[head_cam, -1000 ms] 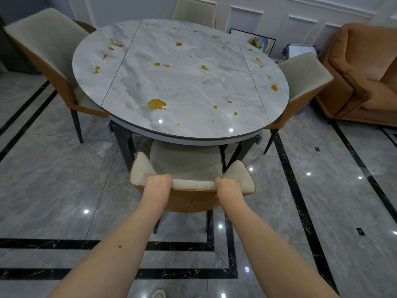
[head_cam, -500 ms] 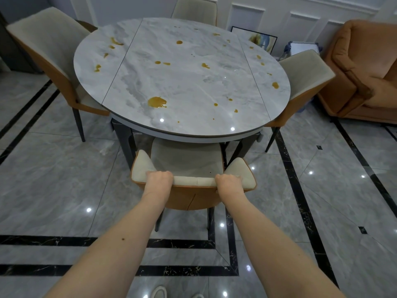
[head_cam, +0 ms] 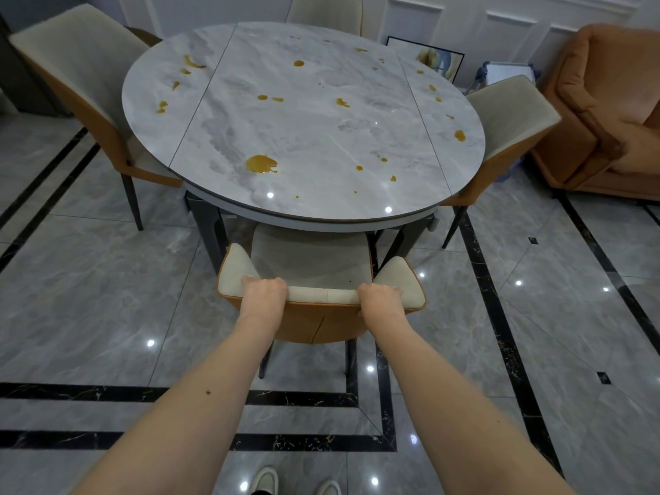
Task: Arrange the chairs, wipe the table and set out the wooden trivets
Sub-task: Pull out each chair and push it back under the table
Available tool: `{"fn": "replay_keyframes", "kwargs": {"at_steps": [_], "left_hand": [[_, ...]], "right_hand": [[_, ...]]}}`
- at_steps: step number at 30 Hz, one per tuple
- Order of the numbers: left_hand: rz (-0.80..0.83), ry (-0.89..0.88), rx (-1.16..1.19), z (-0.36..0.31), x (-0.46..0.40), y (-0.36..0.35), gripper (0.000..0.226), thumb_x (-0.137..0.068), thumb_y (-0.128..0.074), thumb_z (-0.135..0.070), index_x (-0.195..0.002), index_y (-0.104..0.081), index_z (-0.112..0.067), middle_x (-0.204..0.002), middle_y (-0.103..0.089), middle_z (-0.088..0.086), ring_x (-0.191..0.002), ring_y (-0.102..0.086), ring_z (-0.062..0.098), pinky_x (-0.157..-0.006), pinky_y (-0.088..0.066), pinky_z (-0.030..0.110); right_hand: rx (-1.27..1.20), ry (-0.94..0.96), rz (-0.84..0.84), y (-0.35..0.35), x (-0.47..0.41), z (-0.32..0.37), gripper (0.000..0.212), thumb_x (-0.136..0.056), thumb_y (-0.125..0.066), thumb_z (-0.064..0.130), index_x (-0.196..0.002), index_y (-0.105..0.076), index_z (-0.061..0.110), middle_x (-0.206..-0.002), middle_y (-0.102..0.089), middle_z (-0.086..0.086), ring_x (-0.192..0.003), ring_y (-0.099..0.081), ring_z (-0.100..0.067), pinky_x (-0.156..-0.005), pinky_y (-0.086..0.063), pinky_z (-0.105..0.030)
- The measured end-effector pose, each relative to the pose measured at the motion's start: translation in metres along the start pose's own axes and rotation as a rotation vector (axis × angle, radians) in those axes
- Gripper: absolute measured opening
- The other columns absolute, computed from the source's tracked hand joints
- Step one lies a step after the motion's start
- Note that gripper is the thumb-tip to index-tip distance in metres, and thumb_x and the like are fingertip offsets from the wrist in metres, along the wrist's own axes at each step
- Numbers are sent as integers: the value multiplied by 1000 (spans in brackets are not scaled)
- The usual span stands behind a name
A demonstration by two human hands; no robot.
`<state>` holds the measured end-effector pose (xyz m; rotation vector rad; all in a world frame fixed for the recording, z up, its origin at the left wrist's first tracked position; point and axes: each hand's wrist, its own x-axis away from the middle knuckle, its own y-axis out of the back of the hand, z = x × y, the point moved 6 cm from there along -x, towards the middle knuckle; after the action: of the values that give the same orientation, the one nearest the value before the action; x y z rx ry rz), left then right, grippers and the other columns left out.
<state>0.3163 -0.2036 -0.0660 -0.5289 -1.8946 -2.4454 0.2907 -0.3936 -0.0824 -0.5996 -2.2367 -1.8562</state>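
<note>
A round grey marble table [head_cam: 314, 205] carries several yellow-orange spills, the largest [head_cam: 260, 164] near its front edge. The near chair [head_cam: 314, 266], cream with an orange shell, has its seat partly under the table. My left hand [head_cam: 265, 291] grips the top of its backrest on the left. My right hand [head_cam: 379, 294] grips the same backrest on the right. A second chair [head_cam: 82, 76] stands at the table's left, a third [head_cam: 507, 112] at its right, a fourth [head_cam: 325, 10] behind. No cloth or wooden trivets are in view.
An orange armchair [head_cam: 607, 108] stands at the right by the white panelled wall. A framed picture [head_cam: 428, 55] and a small bin-like object [head_cam: 507, 71] sit on the floor behind the table. Glossy grey tiles with black inlay lines surround the table.
The near chair has slid a little further under the table, with both hands still gripping its backrest.
</note>
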Motion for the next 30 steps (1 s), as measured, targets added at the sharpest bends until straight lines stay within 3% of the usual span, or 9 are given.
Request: {"fn": "replay_keyframes", "kwargs": {"at_steps": [22, 30], "left_hand": [[13, -4, -27, -1, -1, 0, 26, -88, -58, -10, -113, -50, -14, -107, -66, 3, -102, -62, 25, -98, -38, 40], [190, -63, -85, -7, -7, 11, 36, -94, -50, -12, -130, -47, -10, -128, -56, 8, -119, -53, 26, -103, -40, 45]], "right_hand": [[23, 10, 8, 2, 5, -1, 33, -89, -60, 16, -121, -48, 13, -112, -62, -7, -106, -58, -29, -100, -39, -50], [-19, 91, 46, 10, 15, -4, 39, -89, -59, 23, -123, -43, 14, -116, -58, -8, -106, -57, -29, -96, -41, -43]]}}
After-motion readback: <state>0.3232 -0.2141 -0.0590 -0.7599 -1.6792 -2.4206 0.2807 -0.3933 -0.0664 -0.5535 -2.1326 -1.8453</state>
